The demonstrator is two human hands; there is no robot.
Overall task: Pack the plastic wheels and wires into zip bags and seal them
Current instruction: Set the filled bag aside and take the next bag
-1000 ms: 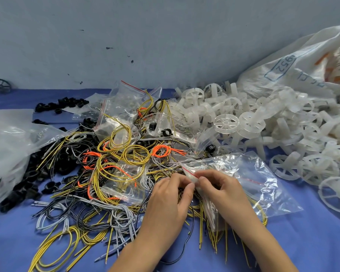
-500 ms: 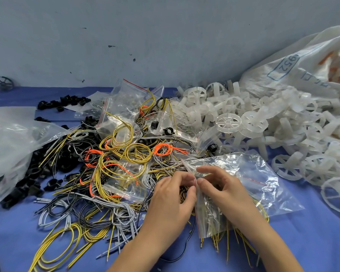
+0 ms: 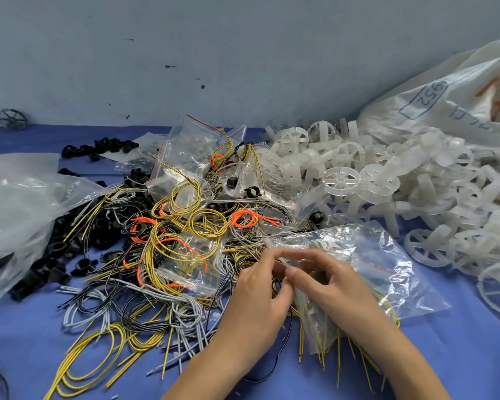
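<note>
My left hand [image 3: 257,298] and my right hand [image 3: 329,287] meet at the centre front, both pinching the top edge of a small clear zip bag [image 3: 315,321] that hangs down between them. A stack of clear zip bags [image 3: 367,255] with red seal lines lies just behind my right hand. Yellow, black, grey and orange wires [image 3: 185,241] lie tangled to the left and under my hands. A heap of translucent white plastic wheels [image 3: 401,192] covers the right side.
Black plastic rings [image 3: 49,255] lie scattered at the left beside a large clear bag [image 3: 18,215]. A big white sack [image 3: 459,99] leans on the wall at the back right. More zip bags [image 3: 197,157] sit behind the wires. Blue cloth [image 3: 459,356] covers the table.
Both hands have lifted the small bag's top edge slightly, and the fingers have shifted along it. The bag hangs lower between them than before.
</note>
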